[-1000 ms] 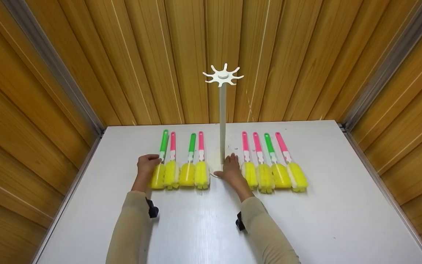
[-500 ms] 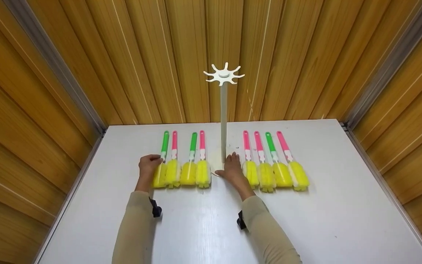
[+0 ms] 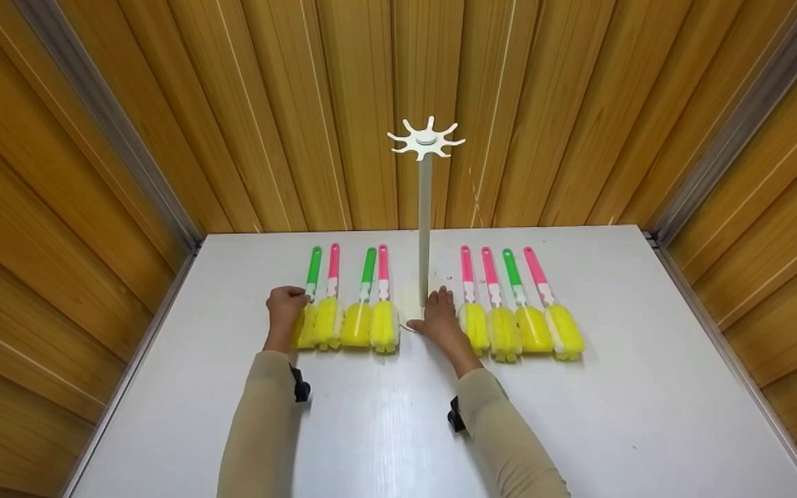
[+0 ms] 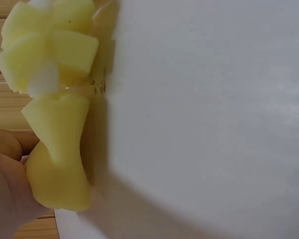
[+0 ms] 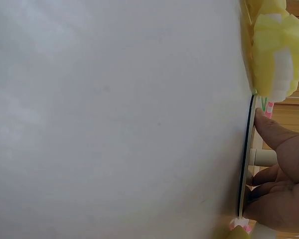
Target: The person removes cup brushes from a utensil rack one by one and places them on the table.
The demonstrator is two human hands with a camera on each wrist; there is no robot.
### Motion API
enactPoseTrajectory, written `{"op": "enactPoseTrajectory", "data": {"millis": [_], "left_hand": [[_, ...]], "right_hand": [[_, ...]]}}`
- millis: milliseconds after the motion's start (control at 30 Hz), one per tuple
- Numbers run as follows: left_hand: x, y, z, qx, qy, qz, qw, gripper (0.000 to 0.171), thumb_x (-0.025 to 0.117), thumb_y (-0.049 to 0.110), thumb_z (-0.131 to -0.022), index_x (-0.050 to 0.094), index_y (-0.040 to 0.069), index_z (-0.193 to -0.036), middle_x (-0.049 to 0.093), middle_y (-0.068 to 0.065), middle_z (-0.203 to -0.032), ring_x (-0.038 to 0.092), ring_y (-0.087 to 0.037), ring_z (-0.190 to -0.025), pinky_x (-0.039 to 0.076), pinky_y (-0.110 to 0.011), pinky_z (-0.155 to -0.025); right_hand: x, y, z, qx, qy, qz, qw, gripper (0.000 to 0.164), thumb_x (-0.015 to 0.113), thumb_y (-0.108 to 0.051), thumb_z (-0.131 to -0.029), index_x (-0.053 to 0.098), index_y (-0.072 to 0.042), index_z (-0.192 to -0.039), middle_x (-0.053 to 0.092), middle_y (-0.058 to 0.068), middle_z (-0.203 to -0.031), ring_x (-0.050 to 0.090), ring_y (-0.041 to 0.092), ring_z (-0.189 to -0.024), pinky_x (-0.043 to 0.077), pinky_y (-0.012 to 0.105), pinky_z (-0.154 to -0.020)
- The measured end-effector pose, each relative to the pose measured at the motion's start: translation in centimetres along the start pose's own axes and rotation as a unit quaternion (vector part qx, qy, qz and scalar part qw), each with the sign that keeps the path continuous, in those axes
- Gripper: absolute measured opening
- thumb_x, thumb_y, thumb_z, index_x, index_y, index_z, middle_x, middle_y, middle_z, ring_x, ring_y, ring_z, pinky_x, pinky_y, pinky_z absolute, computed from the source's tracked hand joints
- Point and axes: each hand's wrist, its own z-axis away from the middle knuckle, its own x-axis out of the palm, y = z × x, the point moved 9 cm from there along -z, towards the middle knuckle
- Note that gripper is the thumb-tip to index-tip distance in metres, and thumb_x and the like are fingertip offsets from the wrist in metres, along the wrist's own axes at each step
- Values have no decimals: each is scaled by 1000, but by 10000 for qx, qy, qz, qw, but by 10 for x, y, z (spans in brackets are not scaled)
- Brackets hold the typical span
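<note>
My left hand [image 3: 284,308] pinches the leftmost sponge brush [image 3: 315,266] near its neck, where the green handle meets the white collar. In the left wrist view, its yellow sponge head [image 4: 62,154] stands beside that hand, close over the table. Against it in the head view is a pink-handled sponge brush [image 3: 329,321]. My right hand [image 3: 438,319] rests with spread, fairly straight fingers on the round base [image 3: 409,311] of a white rack. The rack's post [image 3: 425,228] rises beside those fingers, topped by a ring of hooks [image 3: 426,140]. The right wrist view has the thumb [image 5: 274,129] on the base's edge.
Two more brushes, one green-handled [image 3: 357,325] and one pink-handled [image 3: 384,325], lie left of the rack. Several brushes lie in a row at right, including a green-handled one [image 3: 532,328]. Wood-patterned walls [image 3: 288,138] border the white table [image 3: 385,429].
My left hand has shifted slightly right with the green-handled sponge brush, and the pink-handled brush beside it has shifted a little too. My right hand stays on the rack's base.
</note>
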Motion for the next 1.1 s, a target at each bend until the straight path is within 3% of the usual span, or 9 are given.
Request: {"op": "enactPoseTrajectory", "data": {"millis": [267,500,833,967,1100], "left_hand": [[1,2,1,-4,90,-87,9999,27,62,5,-98,65,-8,-122,65,-25,-122,61,-33,-108,52,-44,-98],[-2,1,3,79,146,-162,9997,26,62,6,-98,66,-6,-121,65,-23,-120,60,-33,-108,52,-45,-99],[-7,6,9,626,315,-645,9955,18,60,1,-98,68,-6,-113,67,-22,-113,61,-34,-102,53,-45,-94],[-3,18,19,1237,276,-1422,9817,24,51,3,-103,71,-2,-115,67,-18,-116,62,-33,-109,53,-47,-95],[9,48,45,1976,273,-2179,9554,28,49,9,-106,69,3,-124,65,-16,-128,58,-33,-123,49,-49,-103]], "right_hand": [[11,12,-13,-60,156,-276,9995,95,79,-36,-89,30,25,-144,20,44,-155,18,54,-148,17,52,-124],[3,0,-3,-52,32,-173,9998,86,78,-25,-91,32,25,-144,21,44,-155,20,53,-148,20,53,-123],[9,-9,-3,-197,4,46,9998,86,75,-26,-93,30,27,-142,21,46,-154,18,54,-148,17,53,-123],[12,-7,-1,-151,-30,-9,9999,86,76,-25,-92,31,28,-141,21,46,-153,18,55,-148,18,54,-123],[11,0,3,-59,-260,-114,9996,85,72,-27,-95,28,26,-144,16,45,-155,13,54,-149,15,54,-124]]}}
